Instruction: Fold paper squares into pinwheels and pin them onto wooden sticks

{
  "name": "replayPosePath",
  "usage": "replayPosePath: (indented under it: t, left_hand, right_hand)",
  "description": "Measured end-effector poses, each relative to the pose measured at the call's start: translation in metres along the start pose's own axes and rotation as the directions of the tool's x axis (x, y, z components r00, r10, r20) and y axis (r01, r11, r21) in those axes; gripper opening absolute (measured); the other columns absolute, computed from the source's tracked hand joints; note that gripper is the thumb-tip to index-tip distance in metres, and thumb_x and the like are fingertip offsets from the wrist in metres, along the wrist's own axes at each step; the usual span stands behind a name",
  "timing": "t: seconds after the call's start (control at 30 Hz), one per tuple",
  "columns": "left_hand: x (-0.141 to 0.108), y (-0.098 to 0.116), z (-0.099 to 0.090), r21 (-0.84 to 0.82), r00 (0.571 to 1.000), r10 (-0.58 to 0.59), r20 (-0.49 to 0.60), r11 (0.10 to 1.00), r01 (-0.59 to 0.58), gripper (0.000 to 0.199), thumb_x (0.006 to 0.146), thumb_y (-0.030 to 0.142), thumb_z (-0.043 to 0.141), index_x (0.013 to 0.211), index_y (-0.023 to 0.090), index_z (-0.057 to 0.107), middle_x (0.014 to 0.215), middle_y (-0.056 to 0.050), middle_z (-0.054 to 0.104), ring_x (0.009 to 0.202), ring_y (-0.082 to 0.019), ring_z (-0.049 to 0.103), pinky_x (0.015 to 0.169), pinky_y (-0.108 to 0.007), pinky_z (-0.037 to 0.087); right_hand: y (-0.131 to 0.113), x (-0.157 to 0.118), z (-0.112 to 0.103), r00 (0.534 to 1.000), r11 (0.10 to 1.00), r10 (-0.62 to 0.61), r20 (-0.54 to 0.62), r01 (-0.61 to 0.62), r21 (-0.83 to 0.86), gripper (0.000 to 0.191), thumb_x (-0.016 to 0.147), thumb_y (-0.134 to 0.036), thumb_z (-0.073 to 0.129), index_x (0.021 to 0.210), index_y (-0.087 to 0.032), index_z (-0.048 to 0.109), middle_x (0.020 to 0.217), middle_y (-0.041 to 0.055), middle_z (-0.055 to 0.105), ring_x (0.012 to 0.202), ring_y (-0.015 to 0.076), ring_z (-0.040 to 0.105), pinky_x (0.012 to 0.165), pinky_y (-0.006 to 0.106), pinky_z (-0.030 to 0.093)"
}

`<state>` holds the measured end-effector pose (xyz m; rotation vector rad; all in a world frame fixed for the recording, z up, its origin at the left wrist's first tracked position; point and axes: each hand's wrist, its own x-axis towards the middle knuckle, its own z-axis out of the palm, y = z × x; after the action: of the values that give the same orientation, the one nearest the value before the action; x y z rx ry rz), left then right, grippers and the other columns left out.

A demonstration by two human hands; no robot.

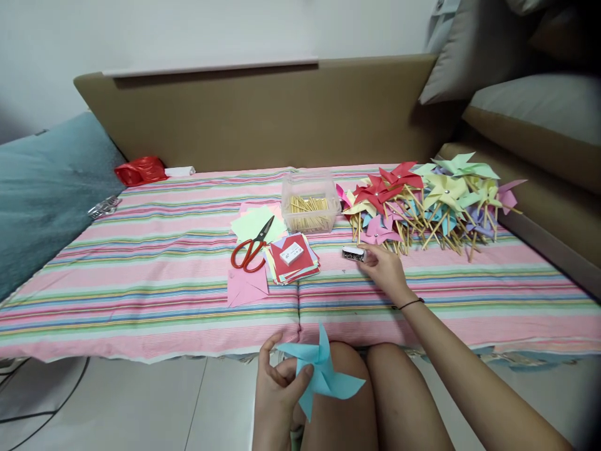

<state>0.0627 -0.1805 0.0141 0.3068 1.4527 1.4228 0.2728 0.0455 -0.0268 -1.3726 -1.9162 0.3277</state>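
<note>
A blue paper pinwheel (323, 374) is pinched at its centre between the thumb and fingers of my left hand (280, 388), above my lap. My right hand (385, 269) reaches over the striped cloth, its fingers closed on the right end of a small open box (353, 253) with dark, shiny bits inside. Left of that box, a white box (292, 253) lies on a stack of coloured paper squares (310, 268). Red-handled scissors (252, 249) rest on pale green sheets (244, 225), and a pink sheet (246, 288) lies just below them.
Behind the papers stands a clear plastic container (310, 222) of short wooden sticks. Many finished pinwheels (422, 200) are piled at the right. A red plastic bag (141, 170) sits at the far left, near a clear packet (104, 207). Cushions (539, 113) border the right side.
</note>
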Motion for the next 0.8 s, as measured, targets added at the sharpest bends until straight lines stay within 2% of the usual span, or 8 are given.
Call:
replayPosePath:
  t: [0.17,0.37,0.47,0.6,0.8]
  left_hand:
    - [-0.002,0.005,-0.003,0.032,1.0,0.012,-0.005,0.999,-0.012,0.091,0.055,0.035,0.088,0.129,0.015,0.04,0.055,0.002,0.067,0.052,-0.012,0.057,0.061,-0.024,0.045]
    - [-0.002,0.003,-0.006,0.026,0.998,0.045,-0.033,0.999,-0.045,0.086,0.055,0.035,0.088,0.128,0.017,0.045,0.051,0.005,0.062,0.053,-0.014,0.059,0.059,-0.022,0.043]
    - [-0.002,0.001,-0.006,0.027,0.999,0.032,-0.028,0.999,-0.031,0.088,0.053,0.035,0.089,0.127,0.017,0.045,0.052,0.004,0.064,0.052,-0.012,0.058,0.059,-0.022,0.044]
    - [-0.002,0.001,-0.006,0.026,0.999,0.02,-0.031,0.999,-0.019,0.093,0.051,0.038,0.09,0.129,0.017,0.044,0.052,0.004,0.064,0.05,-0.012,0.057,0.057,-0.022,0.044]
    - [-0.001,0.001,-0.005,0.018,1.0,0.019,-0.008,1.0,-0.018,0.091,0.053,0.034,0.089,0.13,0.016,0.043,0.053,0.004,0.064,0.049,-0.012,0.058,0.058,-0.023,0.045]
  right_hand:
    - [0.004,0.001,-0.002,0.999,0.999,-0.033,-0.021,0.033,0.021,0.035,0.072,-0.02,0.06,0.106,-0.017,0.071,0.096,0.0086,0.073,0.076,0.0223,0.065,0.071,0.035,0.054]
    - [0.003,0.0,-0.008,0.999,0.999,-0.044,-0.024,0.044,0.022,0.03,0.075,-0.021,0.061,0.103,-0.018,0.072,0.092,0.0084,0.073,0.068,0.0216,0.064,0.067,0.036,0.054]
    - [0.004,-0.004,-0.01,0.998,0.998,-0.056,-0.029,0.056,0.029,0.032,0.076,-0.023,0.062,0.106,-0.018,0.07,0.098,0.0091,0.073,0.075,0.0231,0.065,0.071,0.037,0.054]
    - [0.006,-0.009,-0.012,0.998,0.998,-0.055,-0.021,0.056,0.03,0.028,0.075,-0.023,0.062,0.101,-0.017,0.071,0.093,0.0094,0.073,0.07,0.0233,0.065,0.069,0.038,0.055]
    - [0.005,-0.013,-0.016,0.998,0.997,-0.052,-0.03,0.053,0.048,0.03,0.075,-0.02,0.062,0.104,-0.02,0.069,0.105,0.0091,0.071,0.077,0.0226,0.066,0.076,0.038,0.056]
